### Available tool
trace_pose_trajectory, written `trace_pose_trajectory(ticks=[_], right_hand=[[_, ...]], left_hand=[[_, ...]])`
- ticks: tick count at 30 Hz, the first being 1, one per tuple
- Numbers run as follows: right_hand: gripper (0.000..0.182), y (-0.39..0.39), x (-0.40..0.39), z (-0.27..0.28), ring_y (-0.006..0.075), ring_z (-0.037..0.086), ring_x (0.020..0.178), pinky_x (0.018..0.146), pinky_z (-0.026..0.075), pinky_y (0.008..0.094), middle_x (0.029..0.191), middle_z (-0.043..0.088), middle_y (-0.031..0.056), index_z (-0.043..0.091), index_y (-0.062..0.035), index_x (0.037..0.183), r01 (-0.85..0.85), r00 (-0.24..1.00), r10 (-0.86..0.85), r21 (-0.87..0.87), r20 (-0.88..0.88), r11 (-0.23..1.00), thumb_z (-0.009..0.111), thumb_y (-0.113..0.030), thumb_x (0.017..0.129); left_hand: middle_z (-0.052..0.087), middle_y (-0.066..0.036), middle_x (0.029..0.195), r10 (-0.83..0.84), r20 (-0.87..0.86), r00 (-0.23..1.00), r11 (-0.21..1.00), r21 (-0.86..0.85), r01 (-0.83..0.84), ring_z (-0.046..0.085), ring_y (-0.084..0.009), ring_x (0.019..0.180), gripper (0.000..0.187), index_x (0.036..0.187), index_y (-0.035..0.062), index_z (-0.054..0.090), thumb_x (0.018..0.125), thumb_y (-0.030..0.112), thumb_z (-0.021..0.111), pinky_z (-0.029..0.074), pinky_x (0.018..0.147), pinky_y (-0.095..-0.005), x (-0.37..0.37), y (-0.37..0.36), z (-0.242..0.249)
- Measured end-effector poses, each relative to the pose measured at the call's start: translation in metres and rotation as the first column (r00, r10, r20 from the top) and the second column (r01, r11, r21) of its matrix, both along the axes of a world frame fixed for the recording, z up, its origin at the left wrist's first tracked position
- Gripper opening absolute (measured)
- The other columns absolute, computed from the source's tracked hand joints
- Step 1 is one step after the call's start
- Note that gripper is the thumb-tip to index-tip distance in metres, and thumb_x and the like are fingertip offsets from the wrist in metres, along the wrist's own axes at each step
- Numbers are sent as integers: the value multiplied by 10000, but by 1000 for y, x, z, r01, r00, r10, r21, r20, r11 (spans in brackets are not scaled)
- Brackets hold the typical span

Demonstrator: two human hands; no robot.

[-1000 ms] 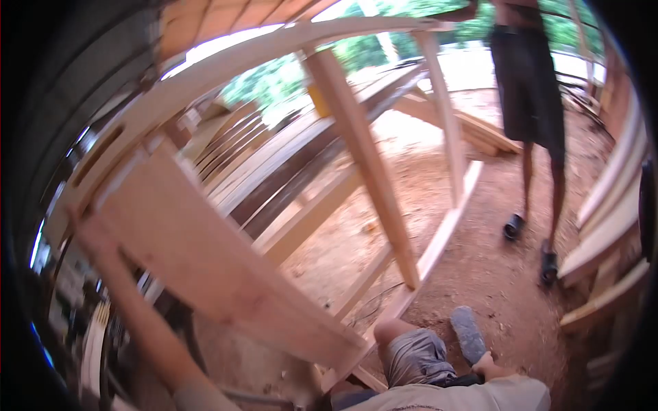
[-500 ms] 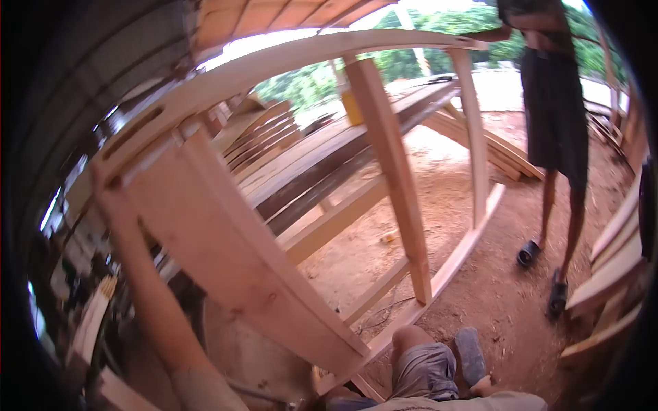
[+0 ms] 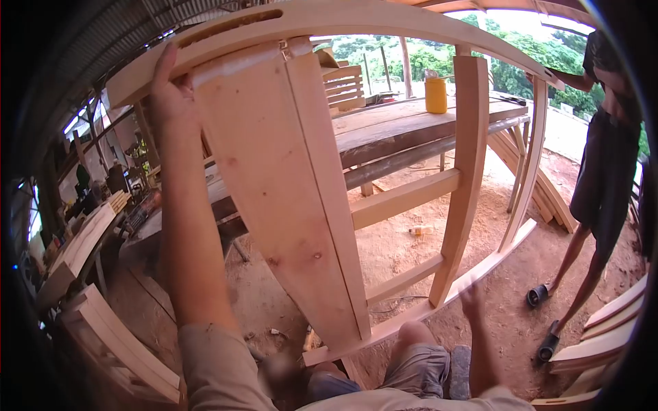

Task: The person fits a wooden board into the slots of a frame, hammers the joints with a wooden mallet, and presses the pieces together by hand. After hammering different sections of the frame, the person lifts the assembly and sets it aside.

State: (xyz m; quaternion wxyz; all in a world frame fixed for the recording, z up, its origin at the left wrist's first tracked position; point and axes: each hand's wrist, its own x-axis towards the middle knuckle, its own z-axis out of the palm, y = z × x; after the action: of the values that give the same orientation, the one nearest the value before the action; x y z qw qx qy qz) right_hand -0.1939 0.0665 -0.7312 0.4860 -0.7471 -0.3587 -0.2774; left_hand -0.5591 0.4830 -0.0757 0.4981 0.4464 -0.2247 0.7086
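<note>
A large wooden frame point(image 3: 384, 22) stands tilted before me, with a wide panel point(image 3: 267, 171) at its left and an upright post point(image 3: 466, 164) in its middle. My left hand point(image 3: 171, 96) grips the slotted top rail near its left end, thumb up over the edge. My right hand point(image 3: 473, 301) is raised beside the bottom rail point(image 3: 411, 316); it is smeared by motion and its fingers are unclear. A grey block-like object point(image 3: 460, 372) lies by my right leg. A co-worker point(image 3: 603, 151) at the right has a hand on the rail's far end.
Behind the frame stands a long workbench point(image 3: 391, 133) with a yellow container point(image 3: 436, 96) on it. Boards point(image 3: 538, 185) lean beneath its far end. More timber lies at the right point(image 3: 603, 335) and lower left point(image 3: 123, 342). Wood shavings cover the ground.
The view has swung left, and the frame shows farther right and more upright. My right hand has come up from the grey object to beside the bottom rail. My left hand still holds the top rail.
</note>
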Motion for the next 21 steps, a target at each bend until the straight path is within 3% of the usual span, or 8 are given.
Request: trace_pose_trajectory(ticks=[1,4,7,9,13,15,19,21], right_hand=[[474,33,-52,151,184,556,991,875,468,329,1064,552,108,447,49,1274,-107,888,119,52,-445,993,628,-76,855],[563,127,-90,338,197,532,1088,964,434,329,1124,540,96,408,19,1332,-557,782,619,362,-73,747,674,-143,863],[576,194,-133,474,216,540,1137,947,466,361,1177,547,152,367,41,1350,-718,671,739,303,60,627,657,-113,877],[742,230,-153,537,210,624,977,844,492,327,1078,630,155,447,75,1287,-781,552,831,391,67,487,786,-323,761],[688,267,-174,595,183,628,999,849,494,329,1078,664,156,525,52,1226,-841,424,905,360,-26,404,783,-370,747],[595,268,-174,596,180,638,994,863,492,329,1047,682,128,597,8,1157,-843,538,830,108,147,527,769,-397,756],[533,275,-168,592,217,650,988,883,487,336,1021,692,122,635,-24,1111,-819,573,781,141,248,557,738,-428,778],[466,273,-166,593,162,667,898,821,514,317,954,701,95,651,2,1058,-688,708,632,108,314,718,670,-415,850]], left_hand=[[606,-89,1110,21,29,999,1000,-21,-21,585,-228,1038,463,1125,14,592,736,171,788,500,887,-337,0,-5,0],[602,-62,1076,-37,57,998,999,-19,38,587,-193,990,454,1091,19,602,706,137,813,515,816,-293,1,-30,-4],[604,-66,1069,-51,54,997,996,-74,55,589,-200,990,423,1075,10,607,721,133,802,512,821,-297,1,-34,-6],[605,-85,1064,10,35,999,992,-127,-6,591,-207,996,414,1072,-8,603,730,127,794,518,834,-306,-1,-34,-4],[607,-95,1057,-10,30,1000,997,-71,12,597,-213,993,413,1070,-13,601,734,136,790,525,852,-324,-1,-20,0],[608,-96,1058,-27,13,1000,999,-23,27,603,-216,982,430,1069,-13,598,729,158,796,529,869,-336,-1,-15,0],[608,-96,1057,-38,14,999,999,-35,38,605,-221,980,421,1068,-12,588,739,159,786,525,877,-337,0,-12,0],[599,-91,1064,-3,-1,1000,1000,-7,3,597,-206,997,487,1119,-20,555,727,158,783,505,921,-318,-3,-16,0]])
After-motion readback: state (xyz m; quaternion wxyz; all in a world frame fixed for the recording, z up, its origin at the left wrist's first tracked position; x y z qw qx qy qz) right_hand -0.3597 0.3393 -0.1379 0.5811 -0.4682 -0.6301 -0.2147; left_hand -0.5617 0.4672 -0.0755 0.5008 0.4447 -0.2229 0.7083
